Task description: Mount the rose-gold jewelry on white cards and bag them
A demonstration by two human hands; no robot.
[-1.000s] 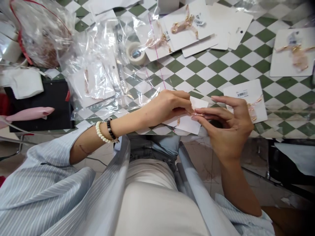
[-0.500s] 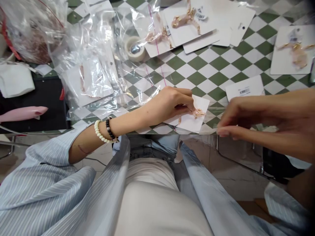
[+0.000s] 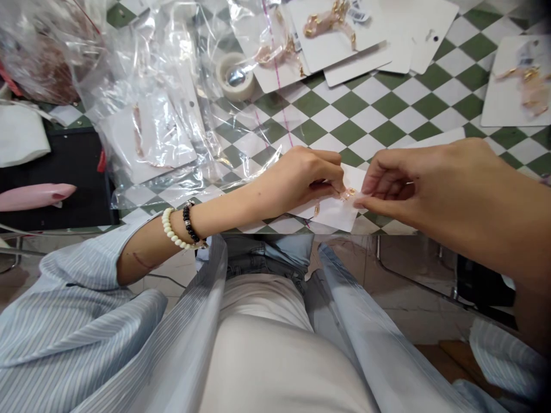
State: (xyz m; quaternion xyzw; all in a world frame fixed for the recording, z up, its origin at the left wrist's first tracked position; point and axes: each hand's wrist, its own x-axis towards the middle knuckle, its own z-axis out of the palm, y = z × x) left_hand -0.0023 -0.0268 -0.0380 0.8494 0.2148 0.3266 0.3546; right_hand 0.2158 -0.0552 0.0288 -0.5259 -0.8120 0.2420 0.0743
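Observation:
A white card (image 3: 340,217) lies at the table's front edge, with a small pink and gold piece of jewellery (image 3: 349,193) on it. My left hand (image 3: 307,176) rests over the card, its thumb and fingers pinched on the jewellery's left side. From the right, my right hand (image 3: 400,180) reaches the card's right edge, thumb and forefinger pressed together beside the jewellery. Whatever is between those right fingertips is too small to make out. Another gold and pink bit (image 3: 317,210) shows on the card below my left fingers.
Clear plastic bags (image 3: 172,74) cover the table's left side, beside a tape roll (image 3: 235,77). Carded jewellery (image 3: 329,23) lies at the back, another card (image 3: 512,86) at the right. A pink tool (image 3: 37,197) sits on a black tray (image 3: 81,172).
My right hand has moved left to the card, its fingertips now beside my left ones. My left hand has stayed nearly in place, and the view has shifted slightly.

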